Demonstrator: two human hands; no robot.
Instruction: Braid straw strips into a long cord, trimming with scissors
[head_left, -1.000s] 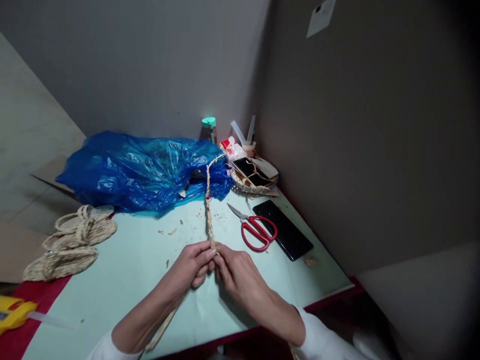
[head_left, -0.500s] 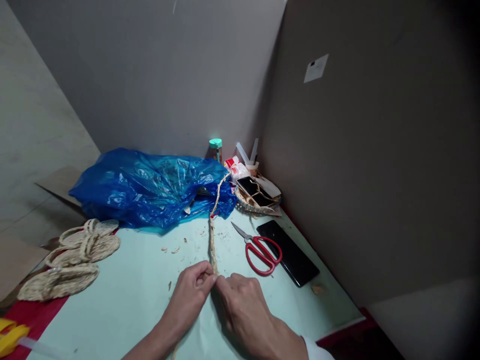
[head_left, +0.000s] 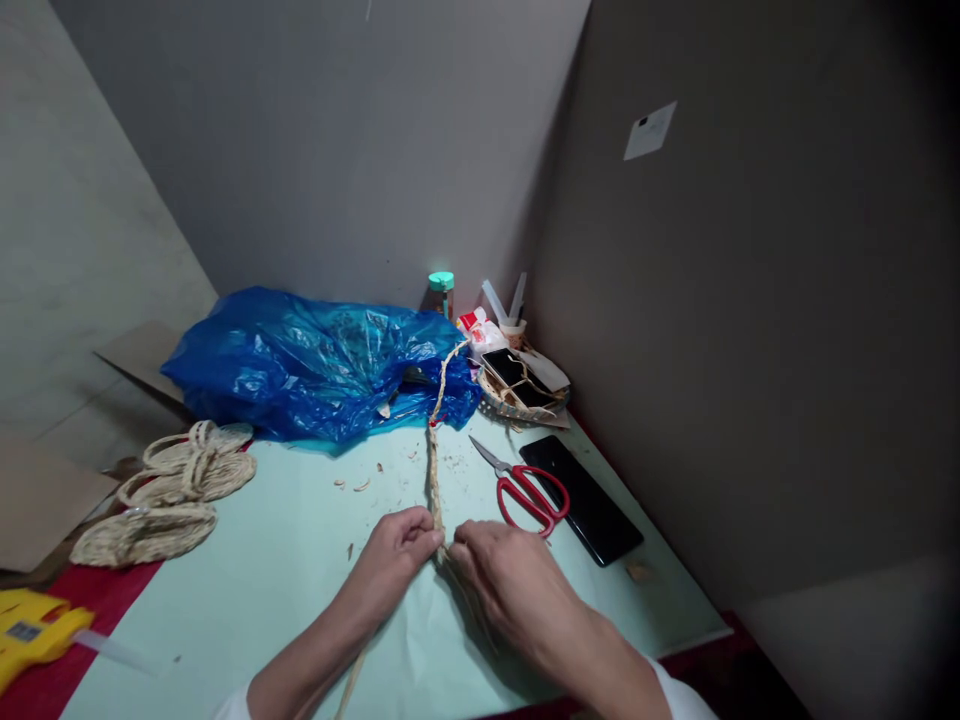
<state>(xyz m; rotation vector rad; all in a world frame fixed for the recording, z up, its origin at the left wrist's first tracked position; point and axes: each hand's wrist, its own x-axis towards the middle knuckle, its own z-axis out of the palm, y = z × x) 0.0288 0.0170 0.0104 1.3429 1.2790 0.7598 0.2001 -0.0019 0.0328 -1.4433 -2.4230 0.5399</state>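
A pale braided straw cord [head_left: 433, 470] runs from the back of the table toward me, with a bit of red tie partway along it. My left hand [head_left: 401, 550] pinches the cord's near end between thumb and fingers. Close beside it, my right hand [head_left: 499, 570] has its fingers curled around loose straw strands that trail below the braid. Another thin strand [head_left: 351, 680] hangs down past my left wrist. Red-handled scissors [head_left: 529, 495] lie just beyond my right hand, partly over a black phone [head_left: 589, 505].
A large blue plastic bag [head_left: 315, 365] fills the back left. Woven straw sandals [head_left: 150, 530] sit at the left edge, above a yellow glue gun [head_left: 37, 630]. A basket [head_left: 517, 405] with another phone stands at the back right, near a green-lidded jar [head_left: 442, 290]. Straw scraps dot the table.
My right hand has moved slightly right, away from the left, and loose strands now show beneath it. My left hand still pinches the cord. The whole view has shifted a little.
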